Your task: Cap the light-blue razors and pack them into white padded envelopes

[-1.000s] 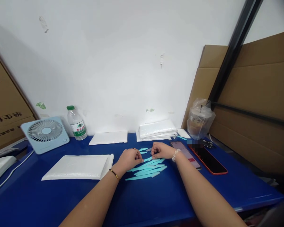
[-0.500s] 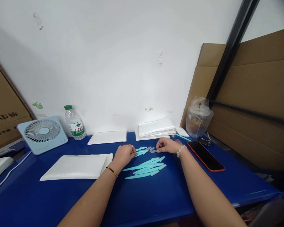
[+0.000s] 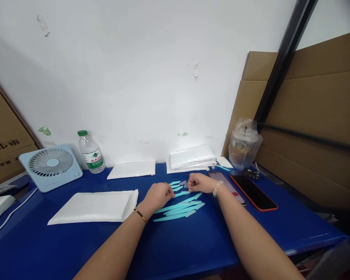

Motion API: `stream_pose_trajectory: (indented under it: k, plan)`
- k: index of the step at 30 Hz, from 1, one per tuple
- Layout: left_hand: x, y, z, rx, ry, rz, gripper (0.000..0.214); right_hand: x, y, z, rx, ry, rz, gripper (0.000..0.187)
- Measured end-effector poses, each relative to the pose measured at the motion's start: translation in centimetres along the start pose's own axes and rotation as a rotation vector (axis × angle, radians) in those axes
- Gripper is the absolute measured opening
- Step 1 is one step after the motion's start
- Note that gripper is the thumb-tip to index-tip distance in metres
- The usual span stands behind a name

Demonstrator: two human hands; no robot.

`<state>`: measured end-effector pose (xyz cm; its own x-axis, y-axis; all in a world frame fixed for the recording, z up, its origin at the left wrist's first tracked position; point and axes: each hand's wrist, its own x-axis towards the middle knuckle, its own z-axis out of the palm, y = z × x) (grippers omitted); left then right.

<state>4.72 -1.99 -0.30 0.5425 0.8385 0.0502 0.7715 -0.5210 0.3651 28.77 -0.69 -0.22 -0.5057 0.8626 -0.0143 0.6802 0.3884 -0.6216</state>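
Gap is narrowing since earlier between left hand [image 3: 158,196], pinching teal stick [image 3: 182,193], and right hand [image 3: 200,183]; right fingertips curling, hold unclear.

Turquoise tools [image 3: 175,218]; blue tabletop [image 3: 189,245]; white envelope [image 3: 90,207]

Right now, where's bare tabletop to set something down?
Bare blue tabletop: between the forearms, nearer than the turquoise strips; also nearer than the front white envelope. Crowded: strips by left hand and right hand, phones to the right.
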Motion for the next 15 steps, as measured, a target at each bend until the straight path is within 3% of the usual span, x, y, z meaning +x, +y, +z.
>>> stream_pose_trajectory:
  k: [4,9,15]
  plan:
    - [0.0,-0.6,-0.5,0.022,0.060,-0.037,0.019,-0.5,0.3,-0.7,0.045,0.125,0.003,0.018]
    - [0.0,-0.3,-0.6,-0.027,0.074,-0.010,0.021,-0.1,-0.2,-0.1,0.054,0.046,-0.076,0.026]
    - [0.3,-1.3,-0.6,0.006,0.065,-0.101,0.019,-0.1,0.8,-0.5,-0.004,0.122,0.054,0.030]
